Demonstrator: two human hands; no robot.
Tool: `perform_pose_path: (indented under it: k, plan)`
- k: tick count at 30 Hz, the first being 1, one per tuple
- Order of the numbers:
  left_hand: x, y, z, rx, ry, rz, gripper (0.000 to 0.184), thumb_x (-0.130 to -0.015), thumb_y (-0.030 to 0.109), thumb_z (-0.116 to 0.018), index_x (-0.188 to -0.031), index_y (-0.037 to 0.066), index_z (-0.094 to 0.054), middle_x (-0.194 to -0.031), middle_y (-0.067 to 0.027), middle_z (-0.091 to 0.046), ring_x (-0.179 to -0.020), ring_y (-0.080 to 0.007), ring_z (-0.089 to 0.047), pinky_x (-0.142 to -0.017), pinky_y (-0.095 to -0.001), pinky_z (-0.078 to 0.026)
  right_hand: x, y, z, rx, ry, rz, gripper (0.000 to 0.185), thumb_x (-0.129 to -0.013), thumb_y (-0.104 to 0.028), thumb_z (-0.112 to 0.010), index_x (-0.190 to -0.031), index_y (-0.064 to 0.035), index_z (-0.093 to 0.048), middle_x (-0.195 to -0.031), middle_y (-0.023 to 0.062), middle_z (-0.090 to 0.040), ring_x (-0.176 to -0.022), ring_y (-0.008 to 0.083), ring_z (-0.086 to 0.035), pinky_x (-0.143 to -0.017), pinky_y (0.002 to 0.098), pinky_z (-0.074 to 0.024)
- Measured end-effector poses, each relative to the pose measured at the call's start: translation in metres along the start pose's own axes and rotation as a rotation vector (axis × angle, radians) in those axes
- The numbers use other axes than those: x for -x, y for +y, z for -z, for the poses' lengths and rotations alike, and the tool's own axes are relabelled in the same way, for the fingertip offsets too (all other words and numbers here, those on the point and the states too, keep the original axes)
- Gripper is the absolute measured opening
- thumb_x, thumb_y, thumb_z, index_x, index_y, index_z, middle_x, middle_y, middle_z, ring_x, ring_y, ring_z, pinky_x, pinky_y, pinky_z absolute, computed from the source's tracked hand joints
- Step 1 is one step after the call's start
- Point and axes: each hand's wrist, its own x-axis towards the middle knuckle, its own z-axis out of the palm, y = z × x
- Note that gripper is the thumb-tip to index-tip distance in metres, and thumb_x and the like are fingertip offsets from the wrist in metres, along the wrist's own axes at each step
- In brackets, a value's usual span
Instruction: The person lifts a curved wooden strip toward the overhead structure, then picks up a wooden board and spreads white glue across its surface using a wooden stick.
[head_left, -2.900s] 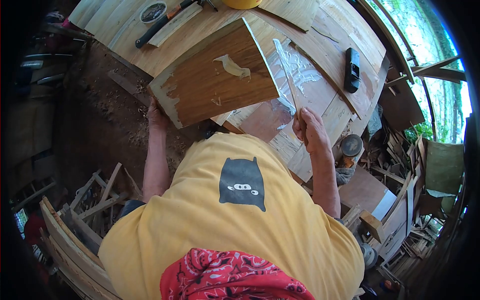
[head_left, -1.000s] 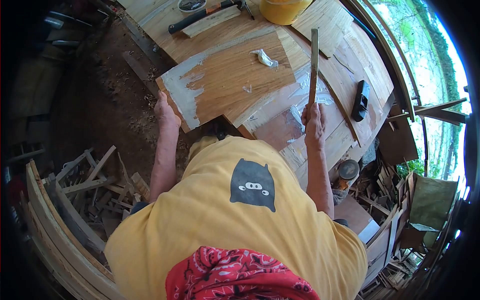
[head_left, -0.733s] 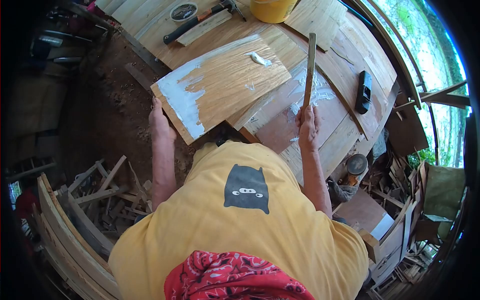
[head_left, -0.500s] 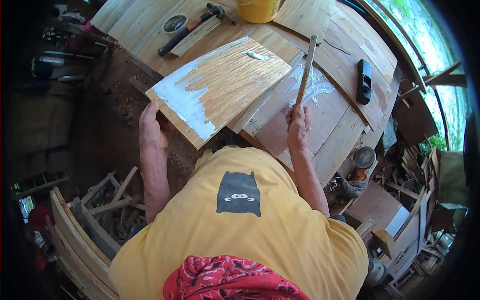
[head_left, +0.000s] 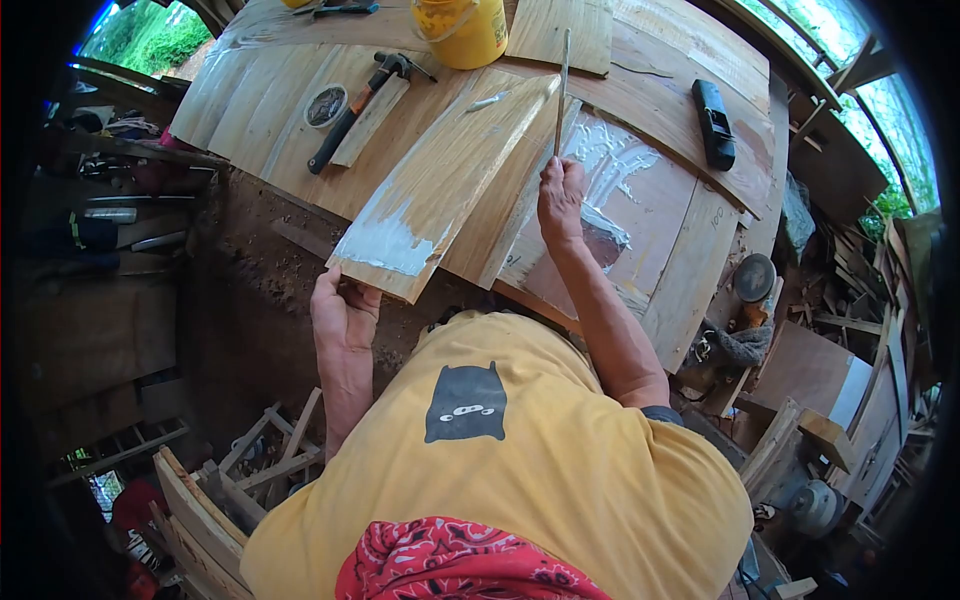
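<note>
My left hand (head_left: 345, 308) grips the near end of a wooden board (head_left: 455, 165), fingers beneath and thumb at its edge. White paste (head_left: 385, 240) coats the board's near left part, and a small white blob (head_left: 483, 102) lies near its far end. In my right hand (head_left: 562, 195) is a thin wooden stick (head_left: 563, 95), held upright beside the board's far right edge. Right of the board, more white paste (head_left: 608, 165) is smeared over a reddish panel (head_left: 640, 205) on the workbench.
On the workbench (head_left: 250, 110) are a hammer (head_left: 350, 125), a small tub (head_left: 326, 105), a yellow bucket (head_left: 470, 35) and a black hand plane (head_left: 713, 125). A round-topped object (head_left: 754, 278) stands at the right edge. Scrap wood (head_left: 275, 450) lies at lower left.
The board has turned and tilted, its far end swinging away from me. My left hand has moved nearer and rightward; my right hand, with the stick, has moved left and away from me.
</note>
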Motion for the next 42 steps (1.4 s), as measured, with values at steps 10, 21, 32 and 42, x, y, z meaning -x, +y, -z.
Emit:
perform_pose_path:
  k: [10, 21, 32, 42]
  plan:
    - [-0.001, -0.001, 0.004, 0.065, 0.019, 0.05, 0.029, -0.1, 0.017, -0.049, -0.12, -0.003, -0.058, -0.112, -0.0139, -0.069, -0.093, -0.0224, -0.071, -0.077, -0.0367, -0.066, 0.076, -0.035, 0.006, 0.172, -0.164, 0.063, 0.021, -0.104, -0.021, -0.055, -0.1, -0.0012, -0.048, -0.083, 0.0087, -0.051, -0.077, 0.0176, -0.049, -0.071, 0.0355, -0.0451]
    - [-0.006, 0.001, 0.01, 0.094, 0.046, 0.046, 0.025, -0.1, 0.015, -0.051, -0.116, -0.003, -0.06, -0.109, -0.0141, -0.07, -0.094, -0.0222, -0.072, -0.078, -0.0374, -0.066, 0.046, -0.059, 0.056, -0.138, -0.196, -0.299, 0.028, -0.109, -0.028, -0.045, -0.094, -0.0055, -0.053, -0.076, 0.0004, -0.053, -0.064, 0.008, -0.047, -0.059, 0.0246, -0.0412]
    - [-0.006, -0.002, 0.013, 0.129, 0.021, 0.054, 0.025, -0.1, 0.013, -0.051, -0.116, -0.004, -0.059, -0.108, -0.0138, -0.07, -0.094, -0.0223, -0.072, -0.077, -0.0382, -0.066, 0.051, -0.016, 0.046, -0.008, -0.122, -0.17, 0.025, -0.106, -0.03, -0.054, -0.096, -0.0065, -0.055, -0.08, -0.0006, -0.053, -0.07, 0.0076, -0.047, -0.064, 0.0235, -0.0414]
    - [-0.008, -0.007, 0.018, 0.13, 0.016, 0.038, 0.026, -0.1, 0.013, -0.051, -0.115, -0.006, -0.059, -0.108, -0.0147, -0.069, -0.092, -0.0227, -0.072, -0.076, -0.0377, -0.066, 0.061, -0.038, 0.056, 0.246, -0.01, 0.0, 0.027, -0.099, -0.025, -0.064, -0.093, -0.0015, -0.054, -0.079, 0.0053, -0.053, -0.074, 0.0142, -0.05, -0.068, 0.0331, -0.045]
